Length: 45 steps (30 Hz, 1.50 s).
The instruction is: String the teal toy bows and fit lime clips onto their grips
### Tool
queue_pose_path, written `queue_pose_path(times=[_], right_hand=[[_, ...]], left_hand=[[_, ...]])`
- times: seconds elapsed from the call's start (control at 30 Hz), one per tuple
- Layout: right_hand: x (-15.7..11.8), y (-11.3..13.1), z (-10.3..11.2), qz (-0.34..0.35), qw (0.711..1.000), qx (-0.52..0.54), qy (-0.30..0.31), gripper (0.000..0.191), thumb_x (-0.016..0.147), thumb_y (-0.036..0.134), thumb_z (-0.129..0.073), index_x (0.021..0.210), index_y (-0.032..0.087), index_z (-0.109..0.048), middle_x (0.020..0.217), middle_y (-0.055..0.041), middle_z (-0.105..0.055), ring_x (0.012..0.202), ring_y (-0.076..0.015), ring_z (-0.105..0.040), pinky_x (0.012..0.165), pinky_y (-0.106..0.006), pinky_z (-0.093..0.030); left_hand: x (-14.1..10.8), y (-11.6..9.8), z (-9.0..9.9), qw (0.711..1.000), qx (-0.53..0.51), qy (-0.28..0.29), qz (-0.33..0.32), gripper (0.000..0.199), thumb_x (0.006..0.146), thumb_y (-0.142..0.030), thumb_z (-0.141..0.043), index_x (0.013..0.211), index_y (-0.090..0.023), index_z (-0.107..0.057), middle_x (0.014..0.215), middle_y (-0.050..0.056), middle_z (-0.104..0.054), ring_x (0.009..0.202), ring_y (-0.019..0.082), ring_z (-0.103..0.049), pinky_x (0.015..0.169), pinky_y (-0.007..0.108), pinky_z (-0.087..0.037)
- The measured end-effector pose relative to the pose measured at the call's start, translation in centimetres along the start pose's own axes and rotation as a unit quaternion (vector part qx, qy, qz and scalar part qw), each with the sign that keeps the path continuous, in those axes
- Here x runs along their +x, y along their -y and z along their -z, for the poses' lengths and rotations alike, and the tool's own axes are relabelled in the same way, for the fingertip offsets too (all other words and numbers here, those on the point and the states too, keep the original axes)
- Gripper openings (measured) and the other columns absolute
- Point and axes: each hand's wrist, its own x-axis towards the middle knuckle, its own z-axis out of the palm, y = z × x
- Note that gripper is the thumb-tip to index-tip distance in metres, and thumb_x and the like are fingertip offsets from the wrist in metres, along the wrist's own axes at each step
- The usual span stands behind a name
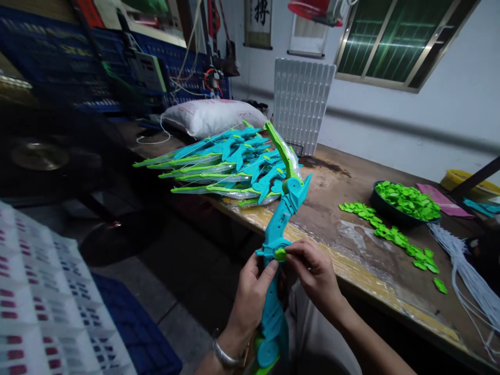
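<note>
A teal and green plastic toy bow (282, 213) stands upright in front of me, its lower end near my lap. My left hand (250, 297) grips the bow's middle from the left. My right hand (312, 273) pinches a small green plastic piece (280, 253) against the bow's grip. Behind the bow, a pile of finished teal and green bows (226, 164) lies on the wooden table (336, 182).
A dark bowl of green pieces (408, 200) sits at the right, with loose green pieces (390, 234) trailing toward the edge. White strings (464, 265) lie far right. A white sack (213, 115) and white ribbed tray (301, 104) stand behind. A white crate (42, 302) is lower left.
</note>
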Motion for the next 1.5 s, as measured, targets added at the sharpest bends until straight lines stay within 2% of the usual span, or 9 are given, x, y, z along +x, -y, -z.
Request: queue_pose_path(times=[0.1, 0.37, 0.53, 0.63, 1.0, 1.17, 1.3, 1.4, 1.5], right_hand=[[0.2, 0.2, -0.5, 0.002, 0.999, -0.044, 0.0, 0.012, 0.1, 0.019, -0.06, 0.097, 0.024, -0.07, 0.09, -0.0034, -0.065, 0.082, -0.0174, -0.064, 0.072, -0.028, -0.051], [0.6, 0.6, 0.1, -0.037, 0.996, -0.074, 0.04, 0.006, 0.095, 0.019, -0.062, 0.091, 0.023, -0.065, 0.102, -0.0052, -0.059, 0.093, -0.0195, -0.061, 0.08, -0.031, -0.051], [1.1, 0.2, 1.4, -0.115, 0.987, -0.02, 0.111, 0.035, 0.096, 0.035, -0.061, 0.128, 0.022, -0.057, 0.12, -0.0085, -0.065, 0.112, -0.0242, -0.062, 0.092, -0.036, -0.053], [1.0, 0.1, 1.6, -0.133, 0.974, 0.009, 0.181, 0.032, 0.099, 0.04, -0.057, 0.125, 0.022, -0.06, 0.113, -0.0056, -0.07, 0.103, -0.0226, -0.065, 0.09, -0.035, -0.053], [-1.7, -1.9, -0.1, -0.148, 0.985, -0.035, 0.082, 0.018, 0.093, 0.026, -0.063, 0.11, 0.021, -0.063, 0.098, -0.0021, -0.071, 0.088, -0.0189, -0.065, 0.082, -0.028, -0.052], [-2.0, -2.9, 0.2, -0.154, 0.981, -0.081, 0.087, 0.025, 0.098, 0.036, -0.067, 0.118, 0.021, -0.066, 0.1, -0.0026, -0.073, 0.088, -0.0193, -0.068, 0.079, -0.028, -0.055], [-0.6, -6.0, 4.8, -0.175, 0.953, -0.223, 0.108, 0.023, 0.101, 0.038, -0.065, 0.119, 0.025, -0.068, 0.096, 0.0031, -0.074, 0.085, -0.0158, -0.07, 0.076, -0.023, -0.056], [0.6, -10.2, 11.7, -0.232, 0.908, -0.348, 0.027, 0.024, 0.108, 0.032, -0.05, 0.11, 0.018, -0.069, 0.104, -0.0033, -0.071, 0.097, -0.0191, -0.068, 0.09, -0.033, -0.055], [1.4, -14.4, 18.6, -0.299, 0.831, -0.468, -0.033, 0.025, 0.102, 0.037, -0.064, 0.115, 0.015, -0.066, 0.116, -0.0079, -0.066, 0.104, -0.0229, -0.066, 0.094, -0.044, -0.056]], left_hand=[[-0.2, -0.1, 0.3, 0.999, 0.021, -0.018, -0.024, 0.033, 0.084, -0.044, -0.076, 0.108, -0.02, -0.074, 0.101, 0.007, -0.077, 0.093, 0.026, -0.071, 0.079, 0.032, -0.057], [-0.7, -1.7, 0.0, 0.99, 0.112, -0.042, -0.074, 0.026, 0.079, -0.044, -0.078, 0.094, -0.023, -0.075, 0.086, 0.006, -0.076, 0.083, 0.027, -0.07, 0.076, 0.034, -0.054], [-0.8, -2.3, -0.4, 0.987, 0.122, -0.043, -0.094, 0.028, 0.078, -0.045, -0.078, 0.094, -0.023, -0.072, 0.083, 0.005, -0.075, 0.079, 0.026, -0.07, 0.075, 0.033, -0.054], [-0.8, -2.2, -0.4, 0.984, 0.133, -0.039, -0.114, 0.024, 0.08, -0.043, -0.076, 0.093, -0.024, -0.072, 0.085, 0.005, -0.076, 0.081, 0.026, -0.07, 0.077, 0.033, -0.053], [0.2, 0.0, 0.8, 0.957, 0.246, -0.068, -0.139, 0.033, 0.069, -0.051, -0.08, 0.089, -0.027, -0.071, 0.08, 0.007, -0.076, 0.079, 0.033, -0.072, 0.077, 0.037, -0.054], [2.1, 1.2, 1.2, 0.972, 0.224, 0.009, -0.071, 0.041, 0.07, -0.059, -0.08, 0.091, -0.024, -0.072, 0.083, 0.007, -0.076, 0.082, 0.031, -0.072, 0.076, 0.036, -0.057], [3.3, 0.7, 1.6, 0.997, 0.067, 0.012, 0.046, 0.064, 0.068, -0.058, -0.083, 0.12, -0.027, -0.062, 0.071, 0.0, -0.071, 0.056, 0.023, -0.065, 0.049, 0.031, -0.054], [4.2, -1.1, 2.8, 0.994, -0.039, -0.034, 0.093, 0.053, 0.066, -0.053, -0.084, 0.109, -0.027, -0.066, 0.067, 0.001, -0.07, 0.05, 0.021, -0.06, 0.04, 0.028, -0.05], [4.8, -3.4, 4.1, 0.984, -0.112, -0.008, 0.142, 0.036, 0.066, -0.035, -0.083, 0.097, -0.02, -0.07, 0.066, 0.003, -0.068, 0.045, 0.015, -0.053, 0.037, 0.023, -0.046]])
